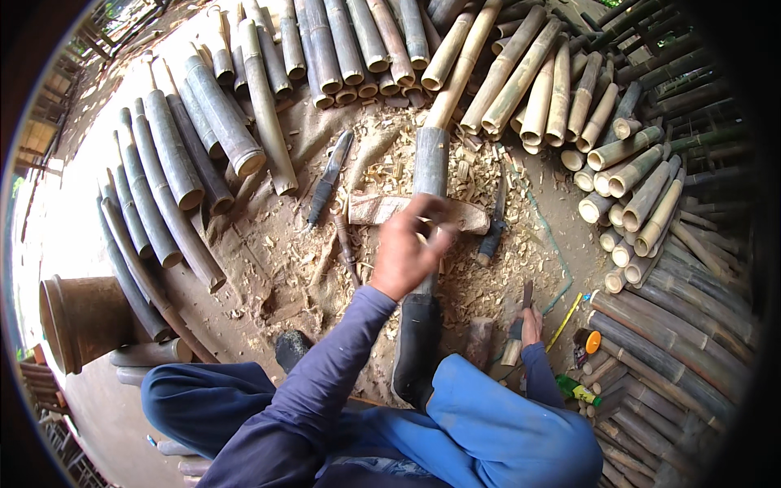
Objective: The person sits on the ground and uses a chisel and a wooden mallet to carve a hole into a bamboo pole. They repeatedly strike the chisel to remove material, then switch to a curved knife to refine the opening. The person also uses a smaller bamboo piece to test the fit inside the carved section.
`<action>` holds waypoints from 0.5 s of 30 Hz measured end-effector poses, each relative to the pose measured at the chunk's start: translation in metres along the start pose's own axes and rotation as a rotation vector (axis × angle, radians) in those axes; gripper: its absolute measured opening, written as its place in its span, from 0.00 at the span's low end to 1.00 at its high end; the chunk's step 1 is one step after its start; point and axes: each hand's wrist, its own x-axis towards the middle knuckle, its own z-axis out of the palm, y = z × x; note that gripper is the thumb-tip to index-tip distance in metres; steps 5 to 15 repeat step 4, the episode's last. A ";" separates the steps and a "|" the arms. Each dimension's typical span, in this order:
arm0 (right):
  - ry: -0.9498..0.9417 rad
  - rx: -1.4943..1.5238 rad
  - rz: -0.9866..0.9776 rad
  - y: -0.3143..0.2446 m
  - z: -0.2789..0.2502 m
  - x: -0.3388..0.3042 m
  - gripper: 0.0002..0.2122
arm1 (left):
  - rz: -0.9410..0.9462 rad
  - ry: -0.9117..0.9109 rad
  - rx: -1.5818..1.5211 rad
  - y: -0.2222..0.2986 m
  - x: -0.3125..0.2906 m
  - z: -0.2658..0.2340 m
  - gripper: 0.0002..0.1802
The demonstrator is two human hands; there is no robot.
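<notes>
My left hand point(411, 252) is over a bamboo pole point(431, 163) and beside a wooden block point(374, 209) lying crosswise under it. Its fingers are bent and smeared by motion, so whether they grip the pole is unclear. Lower right, my right hand point(531, 327) is closed on a knife point(527, 294), its narrow dark blade pointing away from me. The near end of the pole reaches a black shoe point(417, 342) on my foot. Two more knives with dark wrapped handles lie on the ground, one left point(329, 175) and one right point(494, 236) of the pole.
Pale shavings point(390, 175) litter the ground. Cut bamboo lengths point(325, 49) fan around the far side, with stacks point(675, 350) at right. A brown bucket point(81, 321) stands left. Nearer right are a yellow measuring tape point(565, 322), an orange-lidded jar point(587, 342) and a green bottle point(576, 390).
</notes>
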 end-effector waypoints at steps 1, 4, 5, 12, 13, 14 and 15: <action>-0.110 0.237 0.142 -0.053 0.018 -0.018 0.15 | -0.056 -0.168 -0.050 0.025 -0.003 0.012 0.18; -0.269 0.283 0.023 -0.117 0.045 -0.038 0.12 | 0.320 -0.615 0.284 0.062 -0.001 0.058 0.40; -0.269 0.283 0.023 -0.117 0.045 -0.038 0.12 | 0.320 -0.615 0.284 0.062 -0.001 0.058 0.40; -0.269 0.283 0.023 -0.117 0.045 -0.038 0.12 | 0.320 -0.615 0.284 0.062 -0.001 0.058 0.40; -0.269 0.283 0.023 -0.117 0.045 -0.038 0.12 | 0.320 -0.615 0.284 0.062 -0.001 0.058 0.40; -0.269 0.283 0.023 -0.117 0.045 -0.038 0.12 | 0.320 -0.615 0.284 0.062 -0.001 0.058 0.40; -0.269 0.283 0.023 -0.117 0.045 -0.038 0.12 | 0.320 -0.615 0.284 0.062 -0.001 0.058 0.40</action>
